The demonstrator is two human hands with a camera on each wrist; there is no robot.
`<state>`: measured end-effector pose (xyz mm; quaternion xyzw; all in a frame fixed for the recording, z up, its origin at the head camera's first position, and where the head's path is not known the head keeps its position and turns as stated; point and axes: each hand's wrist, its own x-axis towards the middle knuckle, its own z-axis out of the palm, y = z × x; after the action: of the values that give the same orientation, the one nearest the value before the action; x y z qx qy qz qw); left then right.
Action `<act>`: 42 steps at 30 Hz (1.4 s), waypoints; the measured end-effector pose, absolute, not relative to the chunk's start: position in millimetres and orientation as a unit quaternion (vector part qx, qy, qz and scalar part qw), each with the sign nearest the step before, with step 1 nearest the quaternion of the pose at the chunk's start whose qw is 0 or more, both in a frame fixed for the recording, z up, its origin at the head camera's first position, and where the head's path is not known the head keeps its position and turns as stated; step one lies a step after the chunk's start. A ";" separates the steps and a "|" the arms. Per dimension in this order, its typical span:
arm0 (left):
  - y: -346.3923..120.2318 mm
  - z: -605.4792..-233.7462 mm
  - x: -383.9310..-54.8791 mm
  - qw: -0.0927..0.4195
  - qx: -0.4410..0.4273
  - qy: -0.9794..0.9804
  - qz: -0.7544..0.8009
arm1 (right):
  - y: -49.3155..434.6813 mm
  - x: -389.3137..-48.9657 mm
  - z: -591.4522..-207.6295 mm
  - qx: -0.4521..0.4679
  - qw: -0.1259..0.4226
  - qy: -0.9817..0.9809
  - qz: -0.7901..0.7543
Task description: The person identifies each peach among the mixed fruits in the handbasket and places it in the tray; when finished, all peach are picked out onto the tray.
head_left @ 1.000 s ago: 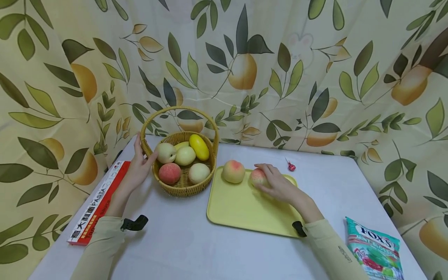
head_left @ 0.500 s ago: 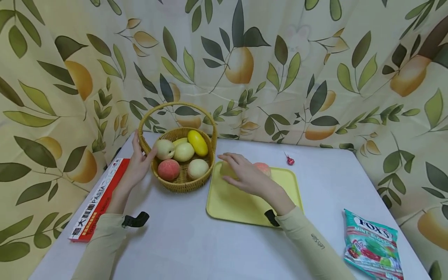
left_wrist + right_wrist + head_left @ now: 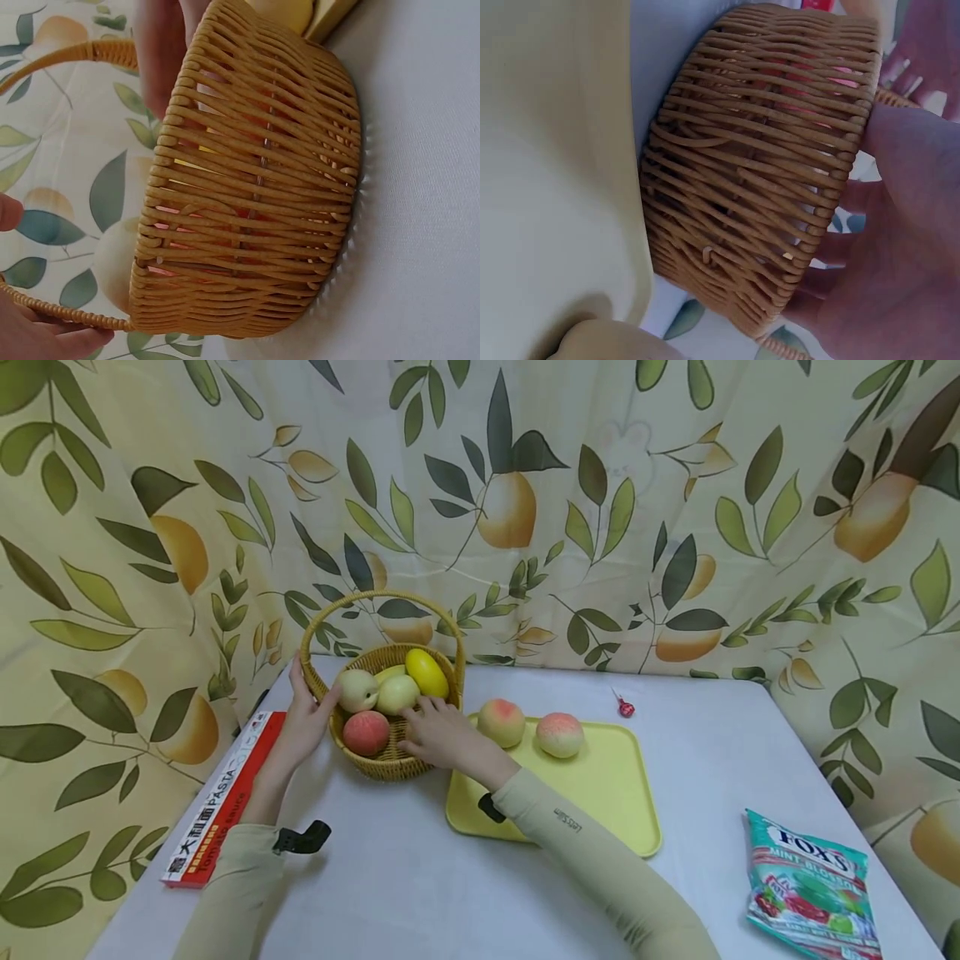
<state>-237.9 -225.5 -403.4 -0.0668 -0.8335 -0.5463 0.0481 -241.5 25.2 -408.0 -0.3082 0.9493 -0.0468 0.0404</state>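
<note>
A woven basket (image 3: 392,768) with a tall arched handle stands at the back left, holding several fruits. My left hand (image 3: 306,720) grips the base of its handle on the left side; the left wrist view shows fingers (image 3: 79,341) around the handle. My right hand (image 3: 442,733) reaches over the basket's right rim, fingers down inside, covering the spot of a pale peach. Its grasp is hidden by the weave in the right wrist view, so I cannot tell whether it holds the peach. Beside it lie a red peach (image 3: 366,732), pale round fruits (image 3: 397,694) and a yellow fruit (image 3: 427,673).
A yellow tray (image 3: 570,810) right of the basket bears two pinkish peaches (image 3: 501,722). Behind it lies a red-wrapped lollipop (image 3: 626,707). A red pasta box (image 3: 225,802) lies along the left edge, and a green candy bag (image 3: 813,885) at the front right.
My right hand has left the peach at the tray's right, passed leftward over the other peach, and dipped into the basket. The left hand keeps its place on the handle.
</note>
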 end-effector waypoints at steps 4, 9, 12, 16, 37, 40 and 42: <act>-223.6 -402.9 -235.8 0.052 -0.073 -0.833 -0.546 | 23.6 -246.3 -406.6 -0.288 0.071 0.953 -0.057; -220.7 -402.2 -234.5 0.057 -0.075 -0.831 -0.548 | 23.2 -254.1 -403.7 -0.273 0.117 0.952 -0.079; -218.8 -403.9 -233.8 0.054 -0.073 -0.832 -0.547 | 21.5 -258.2 -403.8 -0.266 0.145 0.950 -0.076; -216.9 -407.2 -233.1 0.053 -0.071 -0.835 -0.543 | 19.0 -260.9 -405.7 -0.259 0.171 0.948 -0.063; -219.4 -407.0 -233.4 0.051 -0.078 -0.830 -0.549 | 46.8 -232.4 -389.3 -0.338 0.021 0.918 -0.208; -221.4 -405.5 -234.1 0.055 -0.079 -0.830 -0.550 | 54.7 -228.2 -383.3 -0.347 0.018 0.909 -0.229; -222.4 -404.4 -235.2 0.058 -0.080 -0.829 -0.550 | 61.1 -225.9 -380.5 -0.353 0.016 0.905 -0.235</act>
<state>-235.2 -222.4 -404.4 -0.0796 -0.8292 -0.5502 0.0580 -225.9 61.1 -380.5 -0.3534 0.9053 -0.2353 0.0159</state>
